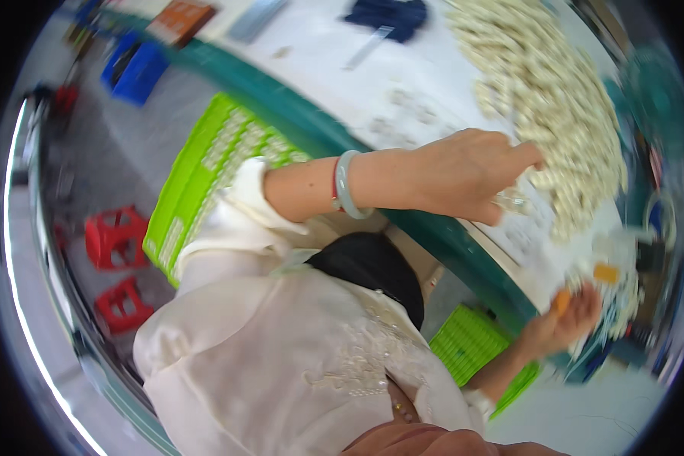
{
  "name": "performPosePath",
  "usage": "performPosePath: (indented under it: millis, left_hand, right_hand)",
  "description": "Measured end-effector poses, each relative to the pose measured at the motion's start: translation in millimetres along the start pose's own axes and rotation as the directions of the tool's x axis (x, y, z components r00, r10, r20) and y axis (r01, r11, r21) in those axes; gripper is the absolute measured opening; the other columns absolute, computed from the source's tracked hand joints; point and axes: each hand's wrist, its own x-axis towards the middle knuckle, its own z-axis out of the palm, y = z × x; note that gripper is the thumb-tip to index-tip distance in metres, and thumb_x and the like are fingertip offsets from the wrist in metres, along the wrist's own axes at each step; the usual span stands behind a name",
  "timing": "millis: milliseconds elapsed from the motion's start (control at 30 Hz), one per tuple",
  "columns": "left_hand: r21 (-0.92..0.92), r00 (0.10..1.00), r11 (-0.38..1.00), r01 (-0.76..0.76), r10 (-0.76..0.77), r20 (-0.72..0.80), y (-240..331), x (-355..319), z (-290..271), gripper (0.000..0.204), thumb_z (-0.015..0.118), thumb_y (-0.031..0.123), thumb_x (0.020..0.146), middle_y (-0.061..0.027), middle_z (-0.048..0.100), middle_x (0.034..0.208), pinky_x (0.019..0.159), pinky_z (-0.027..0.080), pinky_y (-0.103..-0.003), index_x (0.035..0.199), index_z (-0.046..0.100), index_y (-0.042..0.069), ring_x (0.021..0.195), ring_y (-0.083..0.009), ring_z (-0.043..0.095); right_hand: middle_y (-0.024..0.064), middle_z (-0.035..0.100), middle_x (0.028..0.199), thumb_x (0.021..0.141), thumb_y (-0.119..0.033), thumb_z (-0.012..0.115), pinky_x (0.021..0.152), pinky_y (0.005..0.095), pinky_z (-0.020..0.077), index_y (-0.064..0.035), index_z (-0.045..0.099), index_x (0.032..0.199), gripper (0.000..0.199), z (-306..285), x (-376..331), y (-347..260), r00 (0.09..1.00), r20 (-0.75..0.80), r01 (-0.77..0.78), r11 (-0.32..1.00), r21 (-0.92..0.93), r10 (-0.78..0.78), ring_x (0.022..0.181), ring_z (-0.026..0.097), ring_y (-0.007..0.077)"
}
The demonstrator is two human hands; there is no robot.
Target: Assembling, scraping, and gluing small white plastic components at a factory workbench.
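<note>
Head view: left hand (463,173) pinches from heaped cream-white small parts (547,91); right hand (566,319) grips an orange tool (561,302).

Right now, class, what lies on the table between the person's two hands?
In the head view, white table with faint small clear parts lies between left hand and right hand.

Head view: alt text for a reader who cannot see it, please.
The left hand reaches into a heap of small cream-white pieces on a white table. The right hand holds an orange tool; green crates sit below.

Cream embroidered blouse (296,357), short sleeves, pale green bangle (347,185), red cord.
</note>
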Motion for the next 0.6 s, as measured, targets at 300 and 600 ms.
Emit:
performPosePath:
  millis: [300, 600]
  left_hand:
    - [-0.469, 0.189, 0.548, 0.693, -0.766, -0.615, -24.9, -317.7, -137.6, 0.064, 0.078, 0.009, 0.067, -0.009, 0.064, 0.091, 0.067, 0.051, -0.025, 0.121, 0.045, 0.0, 0.082, -0.0146, 0.061]
    - [-0.865, -0.527, 0.3, 0.402, -0.697, -0.486, 24.7, -555.9, -67.0, 0.073, 0.077, 0.007, 0.068, -0.0143, 0.061, 0.098, 0.066, 0.052, -0.026, 0.127, 0.036, -0.005, 0.08, -0.0166, 0.062]
  right_hand:
    - [0.0151, 0.054, 0.107, 0.074, 0.007, 0.065, 0.088, 0.0331, 0.0458, 0.0013, 0.043, 0.115, 0.046, 164.5, -128.1, -75.9, 0.485, 0.856, -0.241, 0.913, 0.331, -0.182, 0.095, 0.056, 0.0227]
    - [0.0179, 0.055, 0.095, 0.076, -0.003, 0.066, 0.075, 0.0398, 0.0445, 0.0009, 0.047, 0.106, 0.036, 402.1, -281.8, -101.9, -0.181, 0.919, 0.029, 0.932, 0.362, -0.352, 0.087, 0.056, 0.0329]
